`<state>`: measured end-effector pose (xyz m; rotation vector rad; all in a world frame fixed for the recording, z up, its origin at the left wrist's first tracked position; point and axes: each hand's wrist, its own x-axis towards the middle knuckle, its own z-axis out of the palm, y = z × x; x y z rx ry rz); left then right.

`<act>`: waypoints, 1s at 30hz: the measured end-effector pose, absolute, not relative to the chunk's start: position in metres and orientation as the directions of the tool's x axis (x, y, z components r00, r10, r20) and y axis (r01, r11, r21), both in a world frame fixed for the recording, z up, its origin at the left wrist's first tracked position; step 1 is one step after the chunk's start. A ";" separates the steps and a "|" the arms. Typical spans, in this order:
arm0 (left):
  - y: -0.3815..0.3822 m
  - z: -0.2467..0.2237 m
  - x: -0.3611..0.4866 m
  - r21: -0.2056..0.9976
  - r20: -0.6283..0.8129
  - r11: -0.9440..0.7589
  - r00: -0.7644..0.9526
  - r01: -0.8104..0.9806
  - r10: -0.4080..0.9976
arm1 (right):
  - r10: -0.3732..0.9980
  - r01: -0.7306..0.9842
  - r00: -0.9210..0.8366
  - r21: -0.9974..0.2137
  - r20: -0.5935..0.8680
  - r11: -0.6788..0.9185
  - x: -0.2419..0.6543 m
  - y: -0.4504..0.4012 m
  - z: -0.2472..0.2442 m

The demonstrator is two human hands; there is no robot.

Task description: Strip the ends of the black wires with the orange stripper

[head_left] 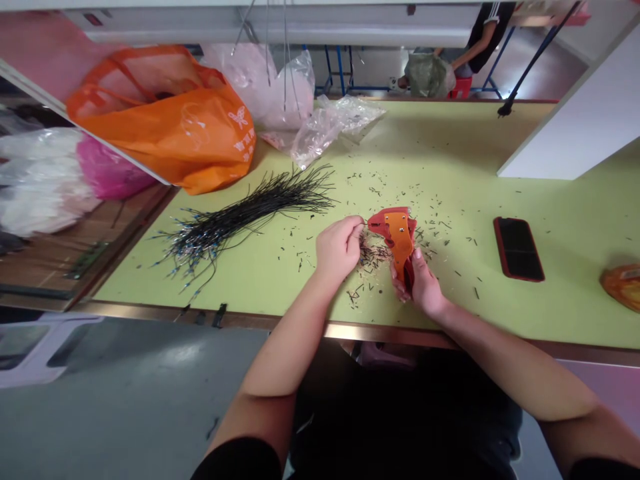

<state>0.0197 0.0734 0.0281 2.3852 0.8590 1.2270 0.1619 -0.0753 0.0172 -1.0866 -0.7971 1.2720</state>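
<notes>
My right hand [424, 283] is wrapped round the handles of an orange and red wire stripper [399, 233], its jaws facing left. Just left of those jaws, my left hand [340, 247] is closed in a pinch. A short dark bit of wire shows between its fingertips and the jaws; the rest of that wire is hidden by the hand. Cut black scraps [373, 257] lie under and around both hands. Further left rests a bundle of black wires [250, 213], with bluish, shiny ends toward the table's left edge.
On the green table [460, 150] lie a dark phone [519, 249] and an amber-coloured object [623, 285] to the right. An orange bag [175, 130] and clear plastic bags [330, 127] sit at the back. A white panel [575, 113] stands back right. Beyond, a person [483, 43] handles a grey-green bag.
</notes>
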 end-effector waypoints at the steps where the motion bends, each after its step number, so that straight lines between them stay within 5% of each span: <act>1: 0.074 0.029 0.020 0.524 0.625 -0.769 0.448 0.366 0.639 | 0.978 -0.327 0.184 -0.944 -0.100 -0.035 0.161 -0.076 0.016; 17: 0.075 0.026 0.024 0.545 0.603 -0.736 0.422 0.401 0.677 | 0.975 -0.303 0.216 -0.953 -0.048 0.020 0.158 -0.082 0.012; 24: 0.067 0.031 0.028 0.461 0.620 -0.784 0.482 0.415 0.619 | 0.950 -0.262 0.312 -0.962 -0.005 0.081 0.153 -0.087 0.006; 30: 0.065 0.027 0.027 0.474 0.626 -0.819 0.530 0.324 0.572 | 0.991 -0.301 0.132 -0.953 -0.021 0.020 0.158 -0.079 0.011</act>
